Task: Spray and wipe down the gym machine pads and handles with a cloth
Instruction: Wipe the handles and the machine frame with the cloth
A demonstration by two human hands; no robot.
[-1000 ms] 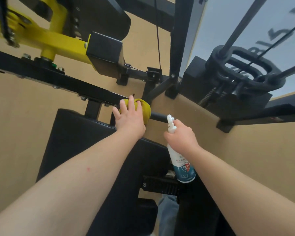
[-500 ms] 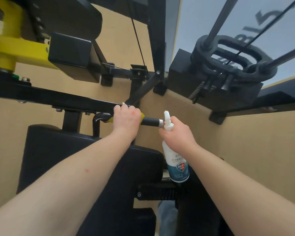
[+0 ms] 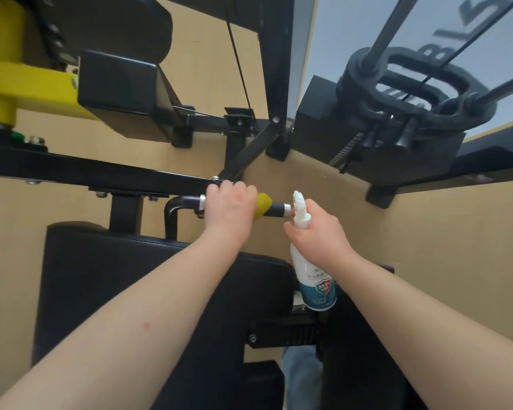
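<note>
Cloth (image 3: 263, 205), yellow, sits wrapped round the handle (image 3: 276, 209), a short black grip with chrome rings that juts to the right from a bent black tube (image 3: 172, 209). The left hand (image 3: 230, 207) is curled over cloth and handle together, knuckles up, so only one yellow fold shows at the hand's right edge. A bare stretch of black grip lies between that fold and the chrome end. The right hand (image 3: 317, 241) is wrapped round the neck of the bottle (image 3: 317, 287), which stands nearly upright. Its white nozzle (image 3: 299, 202) rises above the hand, just beside the handle's chrome end, and I cannot tell whether the two touch. Nor can I tell whether a finger lies on the trigger. The bottle's white body, with a teal label, hangs below the hand by the right edge of the pad (image 3: 131, 276). This pad is large, black and flat, lies just below the handle, and passes under the left forearm. A black beam (image 3: 101, 173) crosses the view behind the left hand. Farther up on the left is a yellow arm (image 3: 27, 81) with a black block (image 3: 122, 87) at its end. The weight stack (image 3: 397, 119) and its two rods stand at the upper right, well apart from both hands. Tan floor (image 3: 456, 247) shows around the machine.
</note>
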